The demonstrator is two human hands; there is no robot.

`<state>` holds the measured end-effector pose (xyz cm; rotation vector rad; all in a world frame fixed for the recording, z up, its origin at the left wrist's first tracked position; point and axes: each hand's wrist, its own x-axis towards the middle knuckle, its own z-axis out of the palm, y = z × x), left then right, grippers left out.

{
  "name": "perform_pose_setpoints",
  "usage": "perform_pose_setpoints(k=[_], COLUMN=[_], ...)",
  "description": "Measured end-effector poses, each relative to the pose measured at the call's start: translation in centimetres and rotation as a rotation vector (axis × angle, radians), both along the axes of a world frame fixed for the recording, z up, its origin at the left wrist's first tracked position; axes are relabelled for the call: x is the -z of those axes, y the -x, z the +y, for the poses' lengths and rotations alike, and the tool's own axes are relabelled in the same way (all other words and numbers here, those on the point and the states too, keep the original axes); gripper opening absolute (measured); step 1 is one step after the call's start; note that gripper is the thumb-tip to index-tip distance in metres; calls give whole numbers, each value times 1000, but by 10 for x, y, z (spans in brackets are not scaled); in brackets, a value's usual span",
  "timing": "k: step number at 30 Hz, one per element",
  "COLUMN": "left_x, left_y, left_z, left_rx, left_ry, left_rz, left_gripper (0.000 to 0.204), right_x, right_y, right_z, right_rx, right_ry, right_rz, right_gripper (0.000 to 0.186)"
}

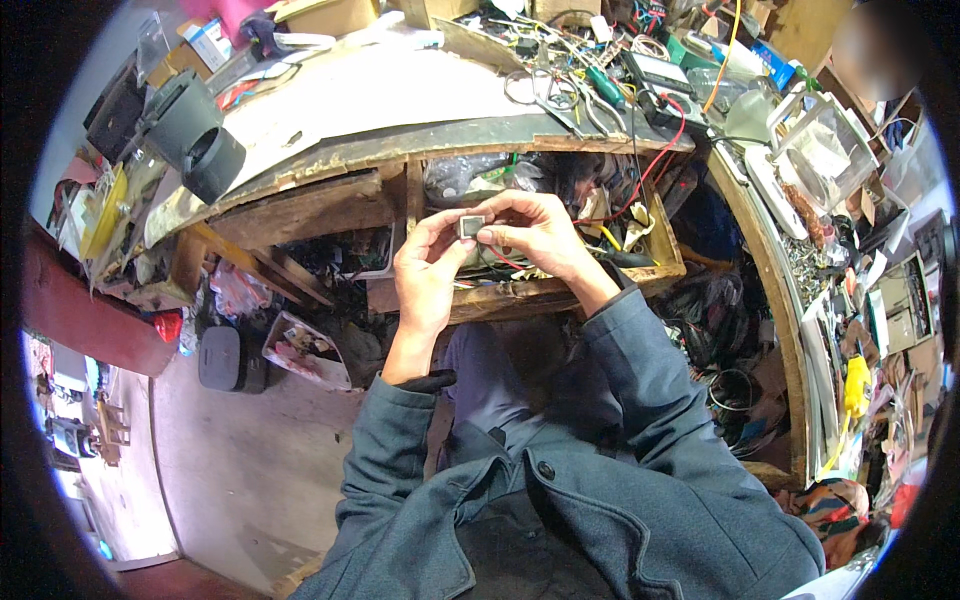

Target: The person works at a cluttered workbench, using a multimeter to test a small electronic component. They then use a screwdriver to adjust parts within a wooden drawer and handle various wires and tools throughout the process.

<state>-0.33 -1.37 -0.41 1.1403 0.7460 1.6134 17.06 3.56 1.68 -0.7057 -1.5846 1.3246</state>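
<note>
Between my fingertips is a small square part with a pale rim and a darker grey face; I cannot make out its exact kind. My left hand grips it from the left, thumb and fingers closed on its edge. From the right, my right hand pinches the same part with thumb and forefinger. Both hands hover above an open wooden drawer, which is pulled out of the workbench. Clear plastic bags, wires and small scraps lie in the drawer.
Along the bench lie scissors, pliers and a multimeter with a red lead. Black cylindrical containers stand at the left. A yellow tool rests among clutter at the right. A box of scraps sits on the floor.
</note>
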Motion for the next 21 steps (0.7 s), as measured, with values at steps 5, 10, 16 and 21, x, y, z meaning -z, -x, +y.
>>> perform_pose_setpoints(k=[5,10,16,21], left_x=[-1,-4,-2,-5], left_y=[0,-1,-5,-8], left_z=[-1,-2,-5,-5], left_rx=[-17,8,-40,-82], left_ry=[33,37,79,66], left_rz=[12,26,93,148], left_gripper=[36,37,38,39], right_x=[-7,-7,-5,-2], right_y=[-1,-4,-5,-8], right_z=[-6,-4,0,2], right_rx=[-17,-59,-56,-82], right_ry=[88,109,63,99], right_rz=[-5,-4,-83,-41], right_gripper=[23,21,17,20])
